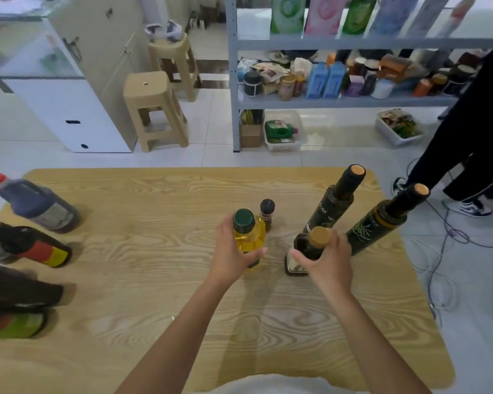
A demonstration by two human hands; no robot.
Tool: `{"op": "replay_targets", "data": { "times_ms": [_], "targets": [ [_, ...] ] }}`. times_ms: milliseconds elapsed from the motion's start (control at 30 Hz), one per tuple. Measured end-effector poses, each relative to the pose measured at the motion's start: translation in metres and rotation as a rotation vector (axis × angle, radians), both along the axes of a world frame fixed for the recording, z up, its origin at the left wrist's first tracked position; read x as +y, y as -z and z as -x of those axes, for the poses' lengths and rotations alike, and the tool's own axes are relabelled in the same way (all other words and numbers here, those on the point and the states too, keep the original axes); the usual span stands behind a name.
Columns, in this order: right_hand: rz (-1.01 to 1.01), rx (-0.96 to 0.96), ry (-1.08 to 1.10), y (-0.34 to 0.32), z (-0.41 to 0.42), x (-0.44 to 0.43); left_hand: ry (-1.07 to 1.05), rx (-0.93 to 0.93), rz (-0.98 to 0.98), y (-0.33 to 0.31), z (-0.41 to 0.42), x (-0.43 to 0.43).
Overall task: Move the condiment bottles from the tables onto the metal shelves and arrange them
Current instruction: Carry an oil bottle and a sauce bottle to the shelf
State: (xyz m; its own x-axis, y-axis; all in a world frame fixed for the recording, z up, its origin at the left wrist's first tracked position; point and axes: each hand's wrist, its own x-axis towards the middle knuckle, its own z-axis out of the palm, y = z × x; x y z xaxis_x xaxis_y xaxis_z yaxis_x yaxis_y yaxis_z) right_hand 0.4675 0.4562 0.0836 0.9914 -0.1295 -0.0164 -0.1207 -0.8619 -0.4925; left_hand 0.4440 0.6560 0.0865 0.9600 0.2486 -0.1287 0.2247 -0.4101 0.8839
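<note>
1. Hold. The left hand (231, 254) wraps the body of the yellow oil bottle (252, 234) below its green cap, with the thumb across the front and the fingers curled behind. The right hand (328, 263) grips the short dark bottle (305, 247) at the shoulder, just under its tan cap, with the thumb in front. Each grip sits high on the body, which probably keeps the bottle upright when it is carried. Taking 1 bottle per hand halves the trips to the shelves.

2. Position. Both gripped bottles appear to stand on the wooden table (154, 280), near its middle. Whether either has left the surface cannot be told. The metal shelves (339, 103) stand well apart, across the tiled floor, and already hold many goods.

3. Count, centre and right of the table: 5 bottles.
- 1 yellow oil bottle
- 1 short dark bottle
- 1 small spice bottle (267, 213), just behind the oil bottle
- 2 tall dark bottles (333, 203) with tan tops

4. Count, left edge: at least 4 sauce bottles (37, 206), partly cut off by the frame.

5. Task state: judged early, with no table bottle shelved in this view.
</note>
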Motion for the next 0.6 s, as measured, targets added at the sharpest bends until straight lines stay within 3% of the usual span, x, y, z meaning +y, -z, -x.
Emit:
{"op": "replay_targets", "data": {
  "times_ms": [133,200,300,367,433,533,600],
  "targets": [
    [-0.027,0.137,-0.061,0.003,-0.005,-0.008,-0.072,-0.036,0.001,0.008,-0.005,-0.005],
    [-0.028,0.208,-0.094,0.005,-0.008,-0.015,0.027,-0.033,0.018,0.005,-0.007,0.004],
    [-0.045,0.170,-0.084,0.005,-0.007,-0.023,0.218,0.027,0.025,-0.002,-0.014,0.021],
    [-0.046,0.150,-0.061,0.004,-0.004,-0.024,0.217,0.009,0.010,-0.004,-0.013,0.021],
    [-0.061,0.145,-0.035,0.003,-0.001,-0.023,0.050,-0.046,0.014,0.002,-0.001,0.007],
    [-0.089,0.122,-0.005,0.005,0.004,-0.020,-0.275,-0.040,0.171,0.022,0.022,-0.025],
    [-0.101,0.107,0.004,0.006,0.006,-0.019,-0.344,0.004,0.221,0.032,0.024,-0.041]
  ]
}}
